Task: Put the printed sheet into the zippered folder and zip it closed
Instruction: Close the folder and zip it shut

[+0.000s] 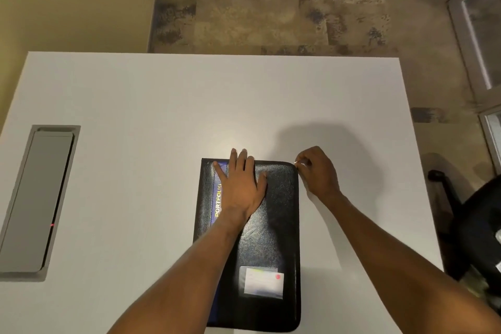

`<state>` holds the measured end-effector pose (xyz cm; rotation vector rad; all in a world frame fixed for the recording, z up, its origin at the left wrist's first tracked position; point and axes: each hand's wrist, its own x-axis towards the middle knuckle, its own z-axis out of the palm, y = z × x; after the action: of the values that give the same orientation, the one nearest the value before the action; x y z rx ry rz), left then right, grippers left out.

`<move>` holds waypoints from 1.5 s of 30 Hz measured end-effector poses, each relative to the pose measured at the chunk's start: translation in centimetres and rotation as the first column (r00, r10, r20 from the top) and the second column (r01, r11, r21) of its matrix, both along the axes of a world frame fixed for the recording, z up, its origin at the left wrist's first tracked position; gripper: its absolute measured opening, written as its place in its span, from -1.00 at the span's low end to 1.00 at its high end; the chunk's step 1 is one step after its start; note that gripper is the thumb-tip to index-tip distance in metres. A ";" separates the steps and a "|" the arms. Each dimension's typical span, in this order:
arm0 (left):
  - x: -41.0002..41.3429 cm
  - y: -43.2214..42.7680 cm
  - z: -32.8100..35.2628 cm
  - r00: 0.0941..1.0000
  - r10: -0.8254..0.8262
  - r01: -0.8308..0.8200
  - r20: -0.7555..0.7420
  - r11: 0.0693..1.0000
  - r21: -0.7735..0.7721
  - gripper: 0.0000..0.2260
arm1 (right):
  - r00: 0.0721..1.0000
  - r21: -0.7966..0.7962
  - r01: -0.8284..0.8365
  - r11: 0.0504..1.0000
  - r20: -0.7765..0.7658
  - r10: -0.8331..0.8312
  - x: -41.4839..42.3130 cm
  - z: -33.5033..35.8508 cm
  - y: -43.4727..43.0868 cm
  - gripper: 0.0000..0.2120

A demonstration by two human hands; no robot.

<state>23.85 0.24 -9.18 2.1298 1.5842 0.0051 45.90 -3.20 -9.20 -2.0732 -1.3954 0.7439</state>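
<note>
head view: left hand (241, 184) presses flat, fingers spread, on the closed black folder (271, 238) (labelled "portfolio"); right hand (318, 171) pinches the zipper pull (296, 162) at its far right corner.

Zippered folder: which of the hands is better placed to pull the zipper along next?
The right hand: its fingertips pinch something small and pale, likely the zipper pull, at the far right corner of the folder. The left hand lies flat on the cover, steadying it.

Dim overhead light, soft shadows
</note>
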 end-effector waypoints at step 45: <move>-7.8 0.3 1.8 0.834 0.483 -0.449 0.266 0.875 -0.179 -0.43 | 0.803 -0.195 -0.570 0.798 0.076 0.592 -16.1 2.3 13.2 -0.83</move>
<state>16.05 0.56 -7.37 1.5201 1.8208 0.3816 29.82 10.04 -6.93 -1.8276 -2.1653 1.0014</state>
